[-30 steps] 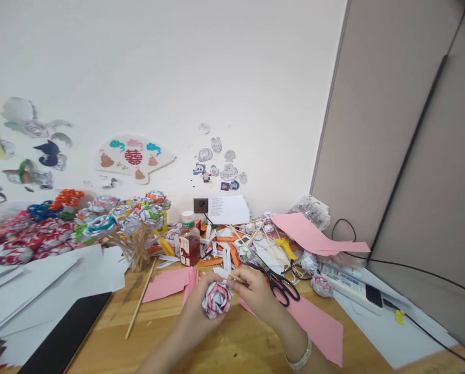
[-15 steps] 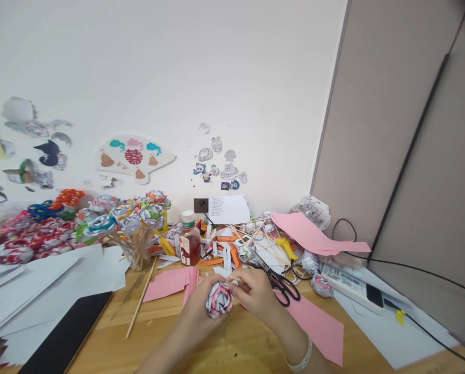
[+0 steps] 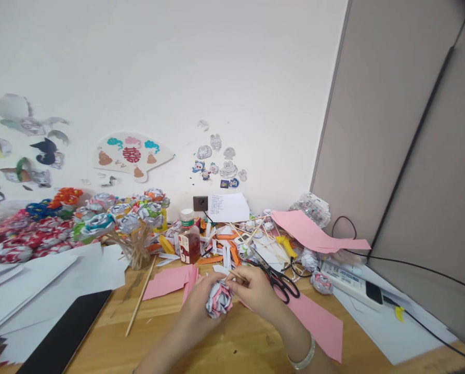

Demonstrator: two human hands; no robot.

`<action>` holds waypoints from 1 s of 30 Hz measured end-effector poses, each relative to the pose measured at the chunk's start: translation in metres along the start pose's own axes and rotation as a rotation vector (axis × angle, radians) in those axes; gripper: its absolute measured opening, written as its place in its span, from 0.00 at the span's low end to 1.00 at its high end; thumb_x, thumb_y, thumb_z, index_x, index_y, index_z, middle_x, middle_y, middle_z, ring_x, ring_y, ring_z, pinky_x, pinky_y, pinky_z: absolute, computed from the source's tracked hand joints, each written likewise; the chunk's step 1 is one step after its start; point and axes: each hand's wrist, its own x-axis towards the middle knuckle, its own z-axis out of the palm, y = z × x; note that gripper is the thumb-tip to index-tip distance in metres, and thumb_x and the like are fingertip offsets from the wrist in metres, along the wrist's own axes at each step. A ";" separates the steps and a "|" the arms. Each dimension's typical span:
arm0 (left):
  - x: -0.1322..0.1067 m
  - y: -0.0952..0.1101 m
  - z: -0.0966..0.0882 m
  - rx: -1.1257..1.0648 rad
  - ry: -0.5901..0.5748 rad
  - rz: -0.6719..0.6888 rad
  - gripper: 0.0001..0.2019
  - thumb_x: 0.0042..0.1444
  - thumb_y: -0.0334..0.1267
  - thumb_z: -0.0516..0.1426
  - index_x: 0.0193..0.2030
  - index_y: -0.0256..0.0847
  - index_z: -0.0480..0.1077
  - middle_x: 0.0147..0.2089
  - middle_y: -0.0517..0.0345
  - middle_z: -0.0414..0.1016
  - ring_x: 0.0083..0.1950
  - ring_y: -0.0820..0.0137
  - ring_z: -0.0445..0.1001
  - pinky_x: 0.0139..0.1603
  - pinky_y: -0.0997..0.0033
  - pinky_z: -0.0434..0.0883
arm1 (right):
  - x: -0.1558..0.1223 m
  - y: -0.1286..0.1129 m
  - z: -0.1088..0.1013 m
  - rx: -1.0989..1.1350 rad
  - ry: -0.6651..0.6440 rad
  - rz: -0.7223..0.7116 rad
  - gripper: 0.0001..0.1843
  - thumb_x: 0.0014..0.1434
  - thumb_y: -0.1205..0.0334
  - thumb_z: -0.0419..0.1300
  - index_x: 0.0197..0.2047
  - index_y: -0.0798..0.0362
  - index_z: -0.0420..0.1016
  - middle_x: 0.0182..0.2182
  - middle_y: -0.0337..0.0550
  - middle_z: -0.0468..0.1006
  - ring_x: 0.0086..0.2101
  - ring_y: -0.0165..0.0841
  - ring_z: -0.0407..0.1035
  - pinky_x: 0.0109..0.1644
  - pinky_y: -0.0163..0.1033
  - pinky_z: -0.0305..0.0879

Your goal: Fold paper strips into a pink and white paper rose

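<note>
Low in the middle of the view, my left hand [image 3: 197,310] is closed around a rolled paper rose [image 3: 218,299] of red, white and grey print, held just above the wooden desk [image 3: 232,348]. My right hand [image 3: 254,293] pinches the rose's top right edge, and a thin wooden stick [image 3: 237,275] pokes out between its fingers. Black-handled scissors [image 3: 278,279] lie right behind the right hand. Pink paper sheets [image 3: 318,324] lie under and beside both hands.
A bunch of finished paper roses on sticks [image 3: 111,221] stands at the left. A small glue bottle [image 3: 188,244], paper strips and skewers [image 3: 251,236] crowd the back. White sheets [image 3: 41,280] and a black tablet [image 3: 64,335] lie left; a remote [image 3: 353,285] and cables right.
The rose has been turned a little in my hands and the right fingers have shifted along its top edge. The camera has tipped slightly, so the whole scene sits a bit higher.
</note>
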 end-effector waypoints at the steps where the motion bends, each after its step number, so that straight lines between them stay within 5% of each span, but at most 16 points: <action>1: 0.000 0.001 -0.001 -0.002 -0.002 0.008 0.21 0.46 0.30 0.56 0.50 0.41 0.63 0.45 0.50 0.73 0.44 0.62 0.73 0.43 0.64 0.71 | 0.001 0.001 -0.001 0.088 -0.027 0.063 0.06 0.52 0.61 0.60 0.27 0.54 0.71 0.18 0.31 0.57 0.21 0.26 0.52 0.25 0.31 0.47; 5: -0.002 0.002 -0.002 -0.009 -0.006 0.023 0.21 0.46 0.30 0.56 0.50 0.41 0.64 0.44 0.51 0.73 0.43 0.63 0.73 0.42 0.66 0.71 | 0.002 0.004 -0.003 0.300 -0.101 0.142 0.09 0.51 0.59 0.62 0.26 0.55 0.69 0.20 0.31 0.57 0.23 0.25 0.51 0.26 0.30 0.46; 22: -0.001 0.013 -0.004 -0.089 -0.023 -0.016 0.22 0.43 0.30 0.55 0.49 0.41 0.64 0.45 0.52 0.73 0.44 0.63 0.73 0.43 0.66 0.71 | 0.000 0.000 -0.007 0.527 -0.226 0.161 0.18 0.50 0.48 0.64 0.29 0.56 0.68 0.23 0.32 0.61 0.26 0.25 0.54 0.29 0.31 0.50; 26: -0.002 0.014 -0.003 -0.168 -0.056 -0.073 0.28 0.42 0.29 0.55 0.54 0.41 0.58 0.49 0.50 0.70 0.47 0.63 0.72 0.45 0.65 0.71 | 0.002 -0.006 -0.010 0.522 -0.124 0.142 0.18 0.52 0.46 0.62 0.32 0.55 0.69 0.25 0.34 0.64 0.27 0.26 0.57 0.30 0.31 0.53; 30: -0.004 0.010 0.000 -0.173 -0.093 -0.114 0.37 0.43 0.28 0.56 0.62 0.42 0.48 0.44 0.53 0.69 0.38 0.67 0.71 0.40 0.67 0.71 | 0.003 -0.002 -0.008 0.415 -0.085 0.099 0.19 0.56 0.45 0.58 0.33 0.55 0.70 0.26 0.36 0.65 0.28 0.28 0.58 0.32 0.32 0.55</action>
